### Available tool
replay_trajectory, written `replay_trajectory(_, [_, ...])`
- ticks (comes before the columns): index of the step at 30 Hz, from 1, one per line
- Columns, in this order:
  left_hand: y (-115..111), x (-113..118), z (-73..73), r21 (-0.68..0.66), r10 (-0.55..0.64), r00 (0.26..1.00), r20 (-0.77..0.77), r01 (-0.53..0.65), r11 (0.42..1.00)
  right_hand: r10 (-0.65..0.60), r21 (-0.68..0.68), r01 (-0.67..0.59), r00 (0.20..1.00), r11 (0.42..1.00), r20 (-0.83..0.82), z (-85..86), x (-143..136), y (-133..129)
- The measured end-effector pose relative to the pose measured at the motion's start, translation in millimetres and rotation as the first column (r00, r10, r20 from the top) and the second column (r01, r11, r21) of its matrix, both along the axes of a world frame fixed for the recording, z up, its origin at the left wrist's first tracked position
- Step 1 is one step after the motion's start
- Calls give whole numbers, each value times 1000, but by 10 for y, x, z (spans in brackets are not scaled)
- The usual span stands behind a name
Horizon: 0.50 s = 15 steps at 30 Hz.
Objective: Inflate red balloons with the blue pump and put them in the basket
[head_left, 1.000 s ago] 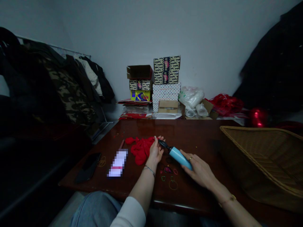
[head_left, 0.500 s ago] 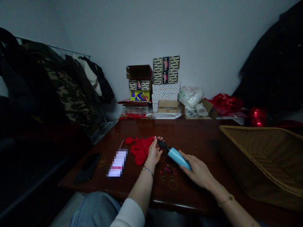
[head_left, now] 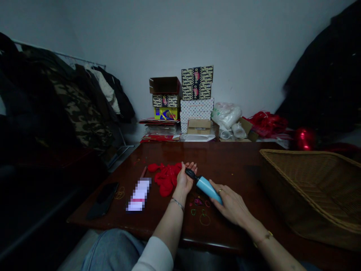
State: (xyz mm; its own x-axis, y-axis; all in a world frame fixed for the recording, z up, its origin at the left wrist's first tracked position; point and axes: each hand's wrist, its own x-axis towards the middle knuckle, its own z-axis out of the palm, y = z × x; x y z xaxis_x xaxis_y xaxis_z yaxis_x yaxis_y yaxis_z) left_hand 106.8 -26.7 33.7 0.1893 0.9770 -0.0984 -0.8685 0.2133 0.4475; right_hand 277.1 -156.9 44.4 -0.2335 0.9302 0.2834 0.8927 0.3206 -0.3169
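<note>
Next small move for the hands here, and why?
I'd probably curl the left hand closer around the black nozzle to steady it: the nozzle overlaps that hand near the thumb, the other visible fingers look extended, and the right hand grips the far end of the blue pump. Whether the left already pinches it is unclear.

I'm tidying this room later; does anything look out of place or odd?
Mostly untidiness: loose rubber bands lie scattered on the table near the blue pump rather than gathered. On the left stack, the top box seems to gape open sideways, unlike those below.
</note>
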Motion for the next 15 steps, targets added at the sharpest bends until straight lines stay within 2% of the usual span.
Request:
replay_trajectory(5, [-18,23,-13,-18,17,998,63,-16,1000,-18,-3,18,1000,1000,16,-10,-27,2])
replay_trajectory(11, [-30,-10,-98,24,10,999,-39,-9,1000,-34,18,33,999,999,23,-16,-38,-8])
replay_trajectory(15, [-31,-41,-34,14,-18,998,-53,18,1000,-27,32,26,999,999,24,-21,-57,-12])
